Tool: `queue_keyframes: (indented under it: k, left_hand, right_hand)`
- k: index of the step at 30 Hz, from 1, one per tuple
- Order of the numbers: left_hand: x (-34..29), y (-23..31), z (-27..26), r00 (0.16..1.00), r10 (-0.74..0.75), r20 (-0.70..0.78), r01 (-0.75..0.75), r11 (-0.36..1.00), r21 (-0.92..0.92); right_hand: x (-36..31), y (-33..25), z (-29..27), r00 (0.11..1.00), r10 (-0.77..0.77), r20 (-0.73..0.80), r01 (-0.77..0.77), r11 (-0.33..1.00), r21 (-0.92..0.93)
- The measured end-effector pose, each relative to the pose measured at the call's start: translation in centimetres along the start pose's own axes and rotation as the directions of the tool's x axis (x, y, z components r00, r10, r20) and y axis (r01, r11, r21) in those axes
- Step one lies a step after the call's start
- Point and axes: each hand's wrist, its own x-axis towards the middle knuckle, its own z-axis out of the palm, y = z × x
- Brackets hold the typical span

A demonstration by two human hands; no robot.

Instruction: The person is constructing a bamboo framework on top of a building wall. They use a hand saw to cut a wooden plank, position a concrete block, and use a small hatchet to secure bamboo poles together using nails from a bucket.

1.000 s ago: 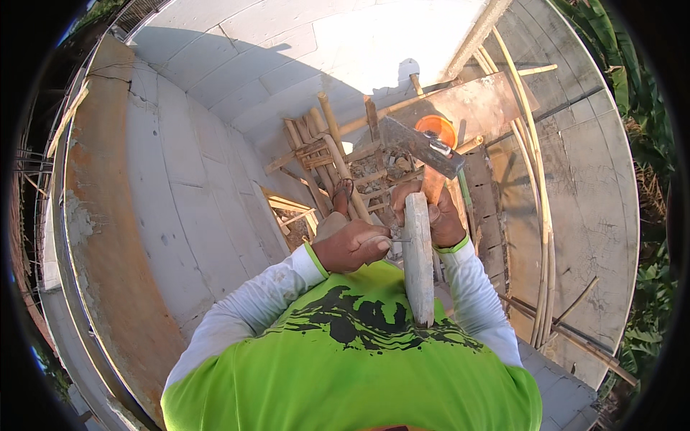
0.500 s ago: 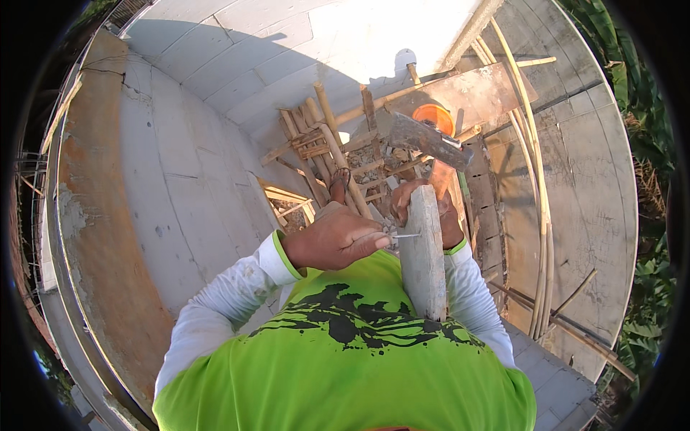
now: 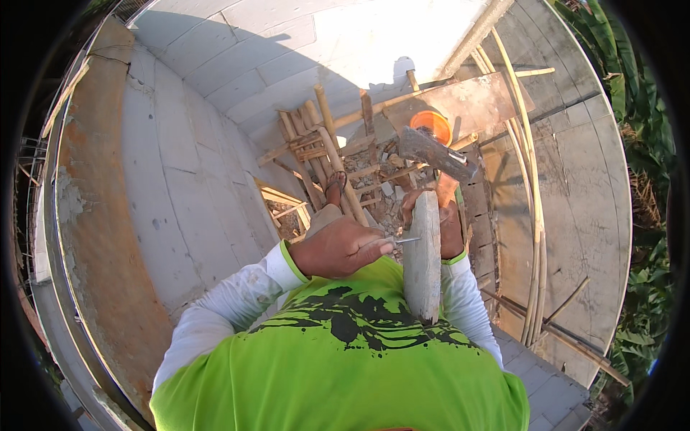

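My left hand (image 3: 341, 246) is closed in a pinch on a thin nail (image 3: 408, 240), its far end against the side of a short, thick grey board (image 3: 422, 262). The board stands on edge, its near end against my green shirt. My right hand (image 3: 452, 228) is behind the board, fingers showing on both sides of its far end. From that hand rises a hammer with a reddish wooden handle (image 3: 447, 188) and a big dark head (image 3: 437, 153). The board hides part of the right hand's grip.
Below are bamboo poles (image 3: 338, 169), sticks and rubble. An orange bucket (image 3: 431, 123) stands by a wide plank (image 3: 467, 100). Pale block walls (image 3: 180, 172) rise left and ahead. Long bamboo poles (image 3: 535, 215) lean along the grey panel (image 3: 582, 187) on the right. My foot (image 3: 336, 188) rests among the poles.
The hammer head has tilted slightly and shifted right and down in the picture. Both hands and the board have shifted only slightly; the nail stays against the board.
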Motion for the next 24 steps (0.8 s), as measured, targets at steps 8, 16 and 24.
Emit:
queue_keyframes:
  k: [8, 16, 24]
  left_hand:
    - [4.0, -4.7, -0.8, 0.956, 0.273, 0.103, -0.280, 0.958, 0.057]
    - [2.8, -3.5, 2.5, 0.991, 0.119, 0.067, -0.110, 0.987, -0.120]
    - [5.7, -3.3, -1.9, 0.927, 0.344, 0.149, -0.373, 0.888, 0.270]
  right_hand:
    - [-0.3, -0.1, 0.8, 0.982, -0.188, -0.020, 0.189, 0.979, 0.074]
    - [-1.0, -3.5, -2.2, 0.983, -0.169, 0.070, 0.180, 0.960, -0.213]
    - [-1.3, -1.4, -2.0, 0.982, -0.189, -0.006, 0.188, 0.980, -0.071]
